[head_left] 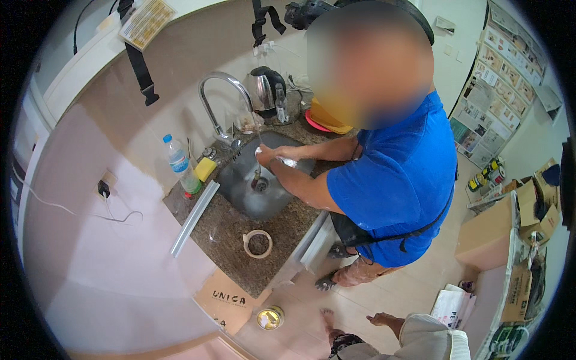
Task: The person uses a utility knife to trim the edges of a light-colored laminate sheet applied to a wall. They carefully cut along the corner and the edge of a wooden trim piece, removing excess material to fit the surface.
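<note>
My right hand [383, 320] hangs beside my body near the lower edge, below a pale grey sleeve [433, 337]. No held object shows in it, and its fingers look loosely bent and partly apart. My left hand is out of the picture. Beyond me, a person in a blue shirt [393, 180] leans over the steel sink [240, 201]. That person's hands [270, 155] are together below the curved tap [223, 77], with something whitish at them. A small narrow object [256, 179], kind unclear, is by the drain.
On the brown counter [219, 246] are a tape roll [258, 244], a pale metal strip [195, 219], a water bottle [176, 156], a yellow sponge [205, 169] and a kettle [264, 90]. A tin [270, 318] stands on the floor [300, 300]. Cardboard boxes [489, 231] are at right.
</note>
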A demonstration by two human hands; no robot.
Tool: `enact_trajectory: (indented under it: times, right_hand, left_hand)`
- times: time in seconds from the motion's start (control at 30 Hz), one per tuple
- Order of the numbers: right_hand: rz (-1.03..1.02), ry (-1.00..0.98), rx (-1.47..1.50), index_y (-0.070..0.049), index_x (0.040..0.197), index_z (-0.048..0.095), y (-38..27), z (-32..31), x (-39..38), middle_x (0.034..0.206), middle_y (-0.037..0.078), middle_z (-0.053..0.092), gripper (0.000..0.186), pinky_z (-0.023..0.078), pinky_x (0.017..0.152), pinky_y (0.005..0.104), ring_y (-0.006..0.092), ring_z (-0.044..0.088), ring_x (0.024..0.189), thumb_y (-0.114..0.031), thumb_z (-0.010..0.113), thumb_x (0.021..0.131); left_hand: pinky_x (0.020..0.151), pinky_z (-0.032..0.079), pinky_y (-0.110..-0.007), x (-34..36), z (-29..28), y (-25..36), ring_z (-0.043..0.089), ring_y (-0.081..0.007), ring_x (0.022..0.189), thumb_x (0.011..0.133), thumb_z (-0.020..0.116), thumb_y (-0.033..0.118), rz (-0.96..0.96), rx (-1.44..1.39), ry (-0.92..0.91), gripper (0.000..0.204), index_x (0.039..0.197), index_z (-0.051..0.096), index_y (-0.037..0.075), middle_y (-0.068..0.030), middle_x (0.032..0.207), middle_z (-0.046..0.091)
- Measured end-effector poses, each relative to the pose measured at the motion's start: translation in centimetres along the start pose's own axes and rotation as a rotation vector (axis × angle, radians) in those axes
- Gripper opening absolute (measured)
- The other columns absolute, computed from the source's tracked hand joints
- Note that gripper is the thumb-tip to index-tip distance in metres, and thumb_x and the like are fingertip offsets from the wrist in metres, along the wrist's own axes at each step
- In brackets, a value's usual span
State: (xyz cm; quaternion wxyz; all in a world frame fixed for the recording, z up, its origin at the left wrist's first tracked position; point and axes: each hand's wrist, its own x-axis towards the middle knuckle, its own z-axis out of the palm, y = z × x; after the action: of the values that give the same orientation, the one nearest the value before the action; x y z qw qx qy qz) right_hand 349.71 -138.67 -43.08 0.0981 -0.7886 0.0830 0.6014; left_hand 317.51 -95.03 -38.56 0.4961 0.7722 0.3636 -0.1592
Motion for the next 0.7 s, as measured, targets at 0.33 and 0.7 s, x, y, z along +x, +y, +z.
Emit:
enact_trajectory:
  times: [0.33, 0.7]
  right_hand:
    - [-0.152, -0.03, -0.138, -0.001, 0.14, 0.06, -4.4, -1.1, 1.7, 0.147, 0.028, 0.054, 0.087, 0.036, 0.12, 0.0527, 0.0456, 0.047, 0.141, -0.071, 0.027, 0.102]
    - [-0.248, 0.127, -0.169, 0.007, 0.13, 0.064, -6.6, 0.9, -0.7, 0.13, 0.035, 0.063, 0.078, 0.046, 0.109, 0.0557, 0.0493, 0.06, 0.126, -0.062, 0.042, 0.101]
  left_hand:
    - [0.056, 0.053, -0.032, -1.9, 0.4, 2.4, 0.069, -0.0178, 0.068, 0.095, 0.064, 0.014, 0.015, -0.155, 0.208, 0.032, 0.125, 0.07, 0.008, -0.0109, 0.088, 0.075]
    - [0.051, 0.051, -0.029, -14.7, 3.5, -8.2, 0.069, -0.0127, 0.064, 0.096, 0.071, 0.028, -0.418, -0.359, 0.011, 0.03, 0.124, 0.073, 0.015, -0.0069, 0.091, 0.078]
